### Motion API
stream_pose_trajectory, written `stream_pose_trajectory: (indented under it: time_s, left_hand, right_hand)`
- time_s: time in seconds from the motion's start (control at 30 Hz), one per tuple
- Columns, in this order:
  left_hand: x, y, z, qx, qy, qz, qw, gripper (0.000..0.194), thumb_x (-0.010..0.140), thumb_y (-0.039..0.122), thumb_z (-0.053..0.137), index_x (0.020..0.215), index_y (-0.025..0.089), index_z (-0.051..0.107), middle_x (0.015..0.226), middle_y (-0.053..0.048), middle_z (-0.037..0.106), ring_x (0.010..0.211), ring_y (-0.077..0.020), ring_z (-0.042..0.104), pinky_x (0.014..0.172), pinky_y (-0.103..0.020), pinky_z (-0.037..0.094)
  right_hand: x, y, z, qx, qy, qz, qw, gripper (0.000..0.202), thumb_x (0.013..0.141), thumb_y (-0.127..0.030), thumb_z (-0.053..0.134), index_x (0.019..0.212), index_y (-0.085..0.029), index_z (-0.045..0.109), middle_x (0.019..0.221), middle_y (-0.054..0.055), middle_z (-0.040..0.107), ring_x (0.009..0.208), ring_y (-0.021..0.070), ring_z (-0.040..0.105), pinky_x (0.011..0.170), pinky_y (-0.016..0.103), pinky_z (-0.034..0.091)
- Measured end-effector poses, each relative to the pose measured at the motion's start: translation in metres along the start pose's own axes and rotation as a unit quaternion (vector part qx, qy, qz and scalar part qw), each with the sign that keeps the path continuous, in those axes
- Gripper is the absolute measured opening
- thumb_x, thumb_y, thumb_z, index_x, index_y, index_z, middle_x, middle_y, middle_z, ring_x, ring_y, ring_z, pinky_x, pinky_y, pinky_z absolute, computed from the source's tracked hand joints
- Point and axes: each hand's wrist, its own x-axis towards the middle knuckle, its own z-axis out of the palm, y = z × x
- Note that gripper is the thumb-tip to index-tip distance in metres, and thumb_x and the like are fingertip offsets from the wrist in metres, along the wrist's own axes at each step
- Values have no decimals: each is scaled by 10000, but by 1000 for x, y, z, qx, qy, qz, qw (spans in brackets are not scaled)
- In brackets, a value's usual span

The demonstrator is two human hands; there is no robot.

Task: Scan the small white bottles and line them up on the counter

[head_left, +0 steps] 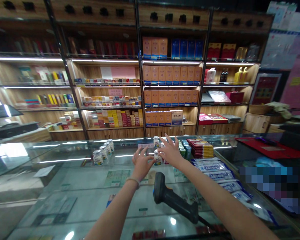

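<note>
Near the centre of the frame, a small white bottle [157, 158] stands on the glass counter [87, 186] between the two hands. The left hand [140, 164] has bent fingers with their tips at the bottle's side; whether they grip it, I cannot tell. The right hand [171, 152] reaches over, fingers spread open. A black scanner [170, 197] lies lower centre; more bottles [103, 152] stand in a row left of centre.

The scanner [173, 200] is black. The jars [157, 160] beyond it are mostly white, and the packets [218, 175] to its right are white and blue.
</note>
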Motion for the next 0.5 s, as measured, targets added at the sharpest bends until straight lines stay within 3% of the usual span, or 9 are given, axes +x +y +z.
stream_pose_trajectory:
  time_s: [0.17,0.5]
  left_hand:
    - [-2,-2,3,-5,8,5,1000,105,804,392,763,863,324,817,1462,-72,559,1436,-391,344,1141,-651,271]
    - [-3,-6,6,-49,27,37,998,147,847,381,714,936,307,805,1492,-67,511,1431,-346,361,1167,-621,303]
  right_hand:
    - [-6,1,6,7,42,-1,999,105,896,-371,696,962,-344,773,1560,26,459,1499,349,253,1152,709,92]
    - [-18,3,3,23,58,22,998,113,907,-356,682,969,-322,770,1565,38,450,1482,333,289,1169,664,116]
